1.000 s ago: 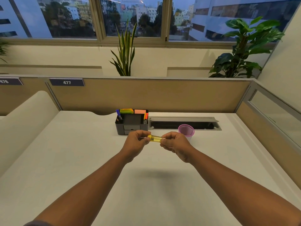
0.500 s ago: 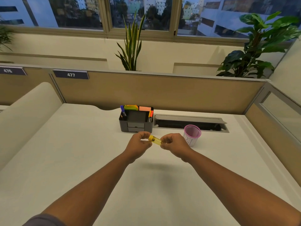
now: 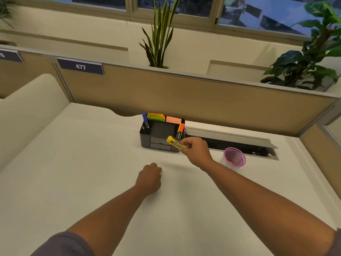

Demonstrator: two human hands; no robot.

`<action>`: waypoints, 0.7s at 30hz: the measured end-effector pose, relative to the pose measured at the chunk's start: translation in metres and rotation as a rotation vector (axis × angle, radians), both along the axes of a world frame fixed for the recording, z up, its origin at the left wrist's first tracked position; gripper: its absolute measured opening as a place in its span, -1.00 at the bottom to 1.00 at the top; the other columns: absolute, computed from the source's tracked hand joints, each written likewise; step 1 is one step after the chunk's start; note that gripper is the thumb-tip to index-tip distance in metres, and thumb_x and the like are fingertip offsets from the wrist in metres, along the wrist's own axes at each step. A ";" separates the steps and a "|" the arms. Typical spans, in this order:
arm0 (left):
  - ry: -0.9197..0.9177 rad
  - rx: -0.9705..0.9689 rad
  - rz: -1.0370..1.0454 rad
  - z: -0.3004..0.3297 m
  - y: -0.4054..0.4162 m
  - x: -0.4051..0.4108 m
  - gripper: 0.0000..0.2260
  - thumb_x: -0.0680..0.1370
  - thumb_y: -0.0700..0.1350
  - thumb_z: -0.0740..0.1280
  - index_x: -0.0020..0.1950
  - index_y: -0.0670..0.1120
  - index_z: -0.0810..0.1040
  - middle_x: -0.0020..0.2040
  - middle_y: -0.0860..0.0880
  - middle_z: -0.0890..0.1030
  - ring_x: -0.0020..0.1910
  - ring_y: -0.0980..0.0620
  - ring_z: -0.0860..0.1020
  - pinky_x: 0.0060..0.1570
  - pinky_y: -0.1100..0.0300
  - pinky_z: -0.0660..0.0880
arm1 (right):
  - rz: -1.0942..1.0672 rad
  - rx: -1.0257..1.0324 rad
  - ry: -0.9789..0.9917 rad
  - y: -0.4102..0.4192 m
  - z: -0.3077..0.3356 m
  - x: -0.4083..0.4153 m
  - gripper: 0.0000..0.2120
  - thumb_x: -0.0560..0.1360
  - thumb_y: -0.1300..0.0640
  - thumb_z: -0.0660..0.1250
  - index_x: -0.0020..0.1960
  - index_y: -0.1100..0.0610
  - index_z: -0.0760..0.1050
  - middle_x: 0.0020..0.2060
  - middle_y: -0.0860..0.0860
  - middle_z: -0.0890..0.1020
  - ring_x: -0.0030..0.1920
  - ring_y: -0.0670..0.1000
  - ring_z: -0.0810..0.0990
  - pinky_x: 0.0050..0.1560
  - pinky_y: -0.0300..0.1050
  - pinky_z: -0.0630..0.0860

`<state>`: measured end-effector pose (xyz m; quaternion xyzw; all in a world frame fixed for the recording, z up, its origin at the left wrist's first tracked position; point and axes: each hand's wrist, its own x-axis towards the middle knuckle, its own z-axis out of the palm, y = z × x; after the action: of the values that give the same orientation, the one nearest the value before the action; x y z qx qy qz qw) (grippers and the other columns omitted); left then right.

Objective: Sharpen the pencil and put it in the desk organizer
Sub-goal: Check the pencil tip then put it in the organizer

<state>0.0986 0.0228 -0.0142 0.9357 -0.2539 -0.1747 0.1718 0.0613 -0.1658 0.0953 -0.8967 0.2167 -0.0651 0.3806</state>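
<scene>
My right hand pinches one end of a small yellow translucent cylinder, apparently the sharpener. It holds the cylinder in the air just in front of the black desk organizer, with the yellow cap pointing up and left. The organizer stands at the back of the white desk and holds a blue pen, markers and sticky notes. My left hand rests on the desk nearer to me, fingers curled into a fist. No pencil shows in it or anywhere else.
A pink mesh cup stands right of my right hand. Behind it lies an open grey cable tray. A tan partition closes the back of the desk and another closes its right side. Plants stand beyond.
My hands have parted. The left dropped to the desk as a fist. The right carried the yellow cylinder forward towards the organizer. The view has tilted down.
</scene>
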 end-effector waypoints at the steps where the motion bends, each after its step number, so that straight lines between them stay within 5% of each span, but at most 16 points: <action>1: -0.024 -0.002 -0.011 -0.005 0.000 0.004 -0.73 0.63 -0.14 0.17 0.23 -0.13 0.58 0.36 -0.11 0.49 0.34 -0.20 0.45 0.18 0.00 0.49 | 0.003 -0.016 -0.009 0.000 -0.002 0.010 -0.73 0.51 0.20 0.48 0.21 0.13 0.66 -0.05 0.00 0.63 -0.03 0.02 0.60 -0.02 -0.07 0.59; 7: -0.011 -0.122 0.017 -0.026 -0.009 0.029 -0.64 0.66 -0.20 0.15 0.43 -0.11 0.52 0.58 -0.11 0.35 0.60 -0.10 0.23 0.57 0.04 0.21 | 0.048 -0.085 -0.042 0.001 -0.013 0.060 -0.80 0.54 0.26 0.41 0.15 0.16 0.68 -0.05 0.11 0.68 -0.03 0.10 0.63 0.03 0.04 0.65; 14: -0.068 -0.224 0.045 -0.036 -0.014 0.045 -0.69 0.59 -0.23 0.20 0.22 -0.15 0.67 0.33 -0.11 0.60 0.40 -0.08 0.50 0.35 0.10 0.43 | 0.114 -0.119 0.014 0.003 -0.034 0.092 -0.70 0.55 0.26 0.41 0.28 0.13 0.62 0.11 0.09 0.69 0.09 0.08 0.62 0.17 -0.01 0.61; 21: -0.090 -0.207 0.023 -0.035 -0.012 0.046 -0.67 0.62 -0.21 0.19 0.33 -0.13 0.61 0.43 -0.09 0.55 0.48 -0.08 0.43 0.42 0.11 0.37 | 0.138 -0.087 0.040 -0.001 -0.042 0.097 -0.69 0.55 0.23 0.42 0.28 0.12 0.62 0.12 0.07 0.69 0.12 0.08 0.61 0.17 -0.03 0.58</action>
<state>0.1445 0.0104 -0.0496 0.9227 -0.2672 -0.1031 0.2580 0.1578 -0.1672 0.0535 -0.9263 0.1589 -0.0302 0.3404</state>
